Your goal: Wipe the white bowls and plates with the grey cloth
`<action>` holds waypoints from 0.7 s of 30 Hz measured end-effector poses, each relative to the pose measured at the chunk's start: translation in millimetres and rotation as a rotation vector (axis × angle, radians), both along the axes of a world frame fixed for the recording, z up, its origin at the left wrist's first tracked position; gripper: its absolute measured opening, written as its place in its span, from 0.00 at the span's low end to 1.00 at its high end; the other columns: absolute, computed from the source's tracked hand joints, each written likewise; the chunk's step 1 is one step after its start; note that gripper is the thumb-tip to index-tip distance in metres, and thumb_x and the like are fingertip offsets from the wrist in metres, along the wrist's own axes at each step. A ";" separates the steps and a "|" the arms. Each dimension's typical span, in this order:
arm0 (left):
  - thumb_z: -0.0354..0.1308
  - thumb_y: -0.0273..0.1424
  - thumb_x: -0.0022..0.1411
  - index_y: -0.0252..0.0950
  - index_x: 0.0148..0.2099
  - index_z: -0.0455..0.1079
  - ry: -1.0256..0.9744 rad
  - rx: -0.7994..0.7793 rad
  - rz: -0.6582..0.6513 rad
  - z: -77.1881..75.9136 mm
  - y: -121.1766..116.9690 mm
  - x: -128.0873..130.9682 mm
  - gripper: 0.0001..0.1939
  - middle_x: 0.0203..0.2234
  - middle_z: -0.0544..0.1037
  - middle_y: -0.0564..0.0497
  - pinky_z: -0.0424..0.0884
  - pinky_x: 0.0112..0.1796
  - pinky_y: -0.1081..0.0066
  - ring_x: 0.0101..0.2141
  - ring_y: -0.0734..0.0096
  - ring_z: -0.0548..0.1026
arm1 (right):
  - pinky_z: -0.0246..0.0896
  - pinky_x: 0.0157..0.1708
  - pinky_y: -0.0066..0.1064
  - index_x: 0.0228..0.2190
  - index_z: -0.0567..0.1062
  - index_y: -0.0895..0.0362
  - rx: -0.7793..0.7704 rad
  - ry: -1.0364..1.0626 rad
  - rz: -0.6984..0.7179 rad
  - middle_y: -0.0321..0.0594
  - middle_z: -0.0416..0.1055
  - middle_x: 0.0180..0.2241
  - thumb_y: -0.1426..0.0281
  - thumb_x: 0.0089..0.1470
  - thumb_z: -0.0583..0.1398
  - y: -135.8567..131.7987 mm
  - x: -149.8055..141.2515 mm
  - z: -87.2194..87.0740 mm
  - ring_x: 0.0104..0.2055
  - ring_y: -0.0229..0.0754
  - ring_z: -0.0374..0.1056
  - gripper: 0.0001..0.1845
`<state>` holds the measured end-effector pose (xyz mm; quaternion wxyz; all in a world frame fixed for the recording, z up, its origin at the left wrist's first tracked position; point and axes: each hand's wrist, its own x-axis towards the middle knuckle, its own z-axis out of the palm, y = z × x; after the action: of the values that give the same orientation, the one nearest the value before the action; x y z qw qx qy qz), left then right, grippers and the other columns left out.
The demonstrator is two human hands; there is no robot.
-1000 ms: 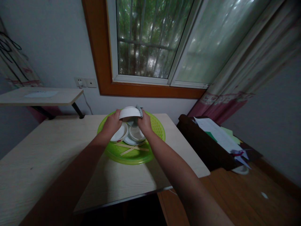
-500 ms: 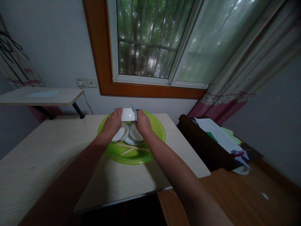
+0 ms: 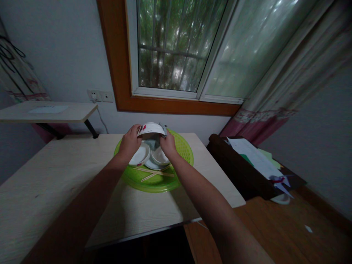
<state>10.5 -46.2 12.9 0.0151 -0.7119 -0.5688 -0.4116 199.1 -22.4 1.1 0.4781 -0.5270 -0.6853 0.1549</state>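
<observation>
Above a round green plastic tray (image 3: 158,189), my left hand (image 3: 130,142) is closed on the left side of a white bowl (image 3: 151,127) with a red mark. The bowl is tilted, its opening facing down toward me. On its right side, my right hand (image 3: 168,145) pinches a grey cloth (image 3: 163,127) against the rim, and more grey cloth shows under the bowl. In the tray lie a white bowl (image 3: 141,154) on the left, a second bowl (image 3: 158,157) on the right, a white plate (image 3: 152,165) partly beneath them, and wooden chopsticks (image 3: 156,171) crossed near the front.
A pale wooden table (image 3: 82,176) carries the tray. At the back left stands a small raised shelf (image 3: 55,113) on black legs. Right of the table is a dark piece of furniture (image 3: 236,165) with papers (image 3: 251,156) on it. A window (image 3: 178,51) is behind.
The held bowl has turned, so its opening tips down toward me and the red mark shows. Grey cloth has come into view beneath it. Both hands have shifted slightly.
</observation>
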 end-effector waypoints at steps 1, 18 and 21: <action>0.53 0.23 0.61 0.35 0.59 0.65 -0.003 -0.026 -0.002 0.1 0.5 -0.3 0.23 0.51 0.78 0.39 0.72 0.53 0.60 0.51 0.56 0.77 | 0.67 0.51 0.35 0.48 0.75 0.58 -0.019 0.016 0.003 0.45 0.79 0.47 0.79 0.56 0.53 1.9 0.3 -1.4 0.49 0.46 0.74 0.21; 0.47 0.20 0.63 0.32 0.64 0.63 0.270 -0.062 0.048 3.0 -7.5 3.3 0.27 0.56 0.75 0.36 0.74 0.52 0.58 0.51 0.53 0.78 | 0.67 0.52 0.39 0.52 0.70 0.59 0.045 -0.339 -0.028 0.51 0.75 0.50 0.82 0.54 0.54 -17.9 0.8 14.7 0.51 0.50 0.72 0.24; 0.48 0.19 0.61 0.35 0.65 0.62 0.174 -0.009 0.031 0.3 -5.3 1.2 0.29 0.58 0.74 0.39 0.72 0.56 0.59 0.55 0.56 0.76 | 0.66 0.52 0.37 0.52 0.71 0.58 0.049 -0.279 -0.016 0.48 0.77 0.48 0.82 0.54 0.53 -16.9 -1.3 12.8 0.50 0.49 0.72 0.25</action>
<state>11.7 -51.5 13.2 0.0675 -0.7362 -0.5781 -0.3454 197.8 -39.3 13.9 0.3921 -0.5369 -0.7446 0.0595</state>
